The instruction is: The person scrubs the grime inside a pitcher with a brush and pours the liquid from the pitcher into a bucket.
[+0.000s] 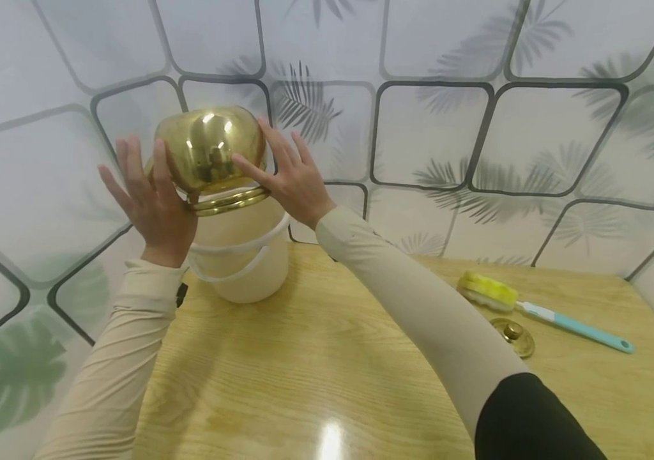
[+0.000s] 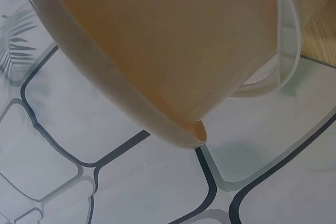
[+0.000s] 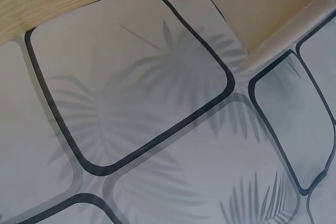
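A shiny brass pot [image 1: 212,144] is tipped mouth-down, its ringed rim lowest, over a white plastic bucket [image 1: 246,281]. My left hand [image 1: 157,201] holds the pot's left side with the fingers pointing up. On the other side my right hand [image 1: 298,182] grips it, thumb across the front and fingers spread along the right side. The pot's mouth faces away from view. In the left wrist view the bucket [image 2: 173,40] shows its rim and handle loop, with neither hand nor pot visible. A corner of the bucket [image 3: 262,14] appears in the right wrist view.
To the right on the wooden table [image 1: 281,383] lie a small round brass lid [image 1: 513,335] with a knob and a yellow sponge brush [image 1: 488,291] with a blue and white handle. A patterned wall covering [image 1: 430,134] rises right behind the bucket.
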`<state>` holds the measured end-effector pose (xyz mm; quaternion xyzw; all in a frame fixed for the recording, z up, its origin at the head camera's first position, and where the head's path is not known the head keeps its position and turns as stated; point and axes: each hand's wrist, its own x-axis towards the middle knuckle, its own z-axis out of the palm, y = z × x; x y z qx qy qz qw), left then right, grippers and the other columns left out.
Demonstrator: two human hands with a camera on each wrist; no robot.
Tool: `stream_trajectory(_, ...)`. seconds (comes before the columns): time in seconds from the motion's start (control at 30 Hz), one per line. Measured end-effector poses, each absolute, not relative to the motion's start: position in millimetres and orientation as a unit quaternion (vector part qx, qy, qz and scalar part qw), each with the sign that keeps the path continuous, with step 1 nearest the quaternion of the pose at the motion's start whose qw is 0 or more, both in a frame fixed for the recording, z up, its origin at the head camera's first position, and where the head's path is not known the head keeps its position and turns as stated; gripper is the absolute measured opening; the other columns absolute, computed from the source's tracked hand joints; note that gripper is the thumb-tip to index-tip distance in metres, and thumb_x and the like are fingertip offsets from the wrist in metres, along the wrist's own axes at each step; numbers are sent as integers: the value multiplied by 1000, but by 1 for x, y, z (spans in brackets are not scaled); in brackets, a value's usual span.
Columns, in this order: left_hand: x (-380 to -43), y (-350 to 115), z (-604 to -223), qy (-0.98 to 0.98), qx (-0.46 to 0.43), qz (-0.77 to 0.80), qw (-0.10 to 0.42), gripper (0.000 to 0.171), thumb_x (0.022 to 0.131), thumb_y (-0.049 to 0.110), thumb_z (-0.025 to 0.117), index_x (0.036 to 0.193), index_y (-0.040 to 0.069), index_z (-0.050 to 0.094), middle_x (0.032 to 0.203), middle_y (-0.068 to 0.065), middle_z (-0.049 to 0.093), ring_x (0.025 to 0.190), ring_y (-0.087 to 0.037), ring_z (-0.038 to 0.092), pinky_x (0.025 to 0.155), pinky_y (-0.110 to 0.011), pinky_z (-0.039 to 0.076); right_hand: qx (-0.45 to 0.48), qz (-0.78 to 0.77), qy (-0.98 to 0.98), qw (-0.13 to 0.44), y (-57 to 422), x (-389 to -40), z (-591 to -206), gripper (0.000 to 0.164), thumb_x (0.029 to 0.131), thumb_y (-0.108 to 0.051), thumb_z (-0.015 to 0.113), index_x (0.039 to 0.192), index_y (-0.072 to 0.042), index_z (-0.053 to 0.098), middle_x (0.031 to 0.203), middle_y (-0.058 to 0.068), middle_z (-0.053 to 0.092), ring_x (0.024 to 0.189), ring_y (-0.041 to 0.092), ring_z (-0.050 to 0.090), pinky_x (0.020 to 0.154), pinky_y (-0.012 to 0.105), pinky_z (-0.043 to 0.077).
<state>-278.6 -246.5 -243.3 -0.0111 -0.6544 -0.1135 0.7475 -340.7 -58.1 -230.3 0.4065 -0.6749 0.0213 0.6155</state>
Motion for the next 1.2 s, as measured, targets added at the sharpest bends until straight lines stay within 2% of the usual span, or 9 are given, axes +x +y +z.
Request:
stream_trajectory(0.27,-279,-250,-246,-662,-3,-111,742,31,92,22,52,123,19,47,132,-12,48,133,-32,41,113,-59,15,419,32,-681,600,-60,-339,-232,57,89,8,32,124,-31,55,137,26,45,128,33,47,112,48,29)
stream_trajectory(0.37,-280,-253,-250,-679,-9,-104,727,33,92,24,51,124,15,48,131,-12,50,133,-30,41,112,-60,15,439,60,-699,562,-62,-339,-234,45,92,-1,41,127,-26,54,140,29,41,119,31,53,105,43,39)
stream_trajectory(0.43,-280,-255,-252,-702,-19,-93,706,36,93,25,50,127,11,49,131,-12,52,132,-29,42,112,-60,16,465,104,-715,511,-63,-340,-236,44,90,-2,48,129,-21,52,142,30,36,106,28,58,92,35,47)
stream_trajectory(0.53,-278,-261,-255,-748,-44,-74,658,48,91,31,54,132,7,47,131,-14,54,132,-29,42,112,-59,17,494,176,-741,420,-65,-340,-239,51,85,-1,55,134,-12,45,144,33,29,91,23,61,76,26,50)
stream_trajectory(0.63,-274,-268,-256,-799,-72,-64,593,68,82,34,66,138,5,41,133,-17,52,132,-32,42,113,-57,15,492,215,-775,335,-64,-339,-242,61,84,0,58,139,-11,34,146,31,25,86,23,63,72,22,52)
stream_trajectory(0.83,-268,-277,-248,-891,-106,-69,437,107,54,23,89,144,4,33,132,-23,51,124,-39,45,114,-57,12,481,253,-817,193,-61,-338,-241,85,84,0,64,149,-9,11,155,18,18,124,31,50,98,28,46)
stream_trajectory(0.93,-266,-280,-242,-924,-107,-66,362,114,50,25,91,145,3,31,130,-26,51,121,-42,47,114,-59,11,469,263,-832,134,-59,-337,-241,91,86,-5,63,151,-10,-1,158,12,12,122,29,52,99,30,45)
stream_trajectory(1.07,-263,-282,-235,-947,-106,-61,298,117,51,28,91,145,1,28,131,-29,50,121,-44,47,113,-62,10,440,267,-852,99,-58,-337,-244,92,90,-15,61,151,-15,-8,156,14,19,101,29,64,86,33,52)
stream_trajectory(1.2,-256,-280,-223,-955,-112,-50,269,120,52,31,90,147,3,24,129,-30,52,119,-44,49,111,-63,12,434,282,-850,95,-54,-332,-240,89,91,-18,60,151,-16,-5,133,20,52,92,26,64,82,33,51)
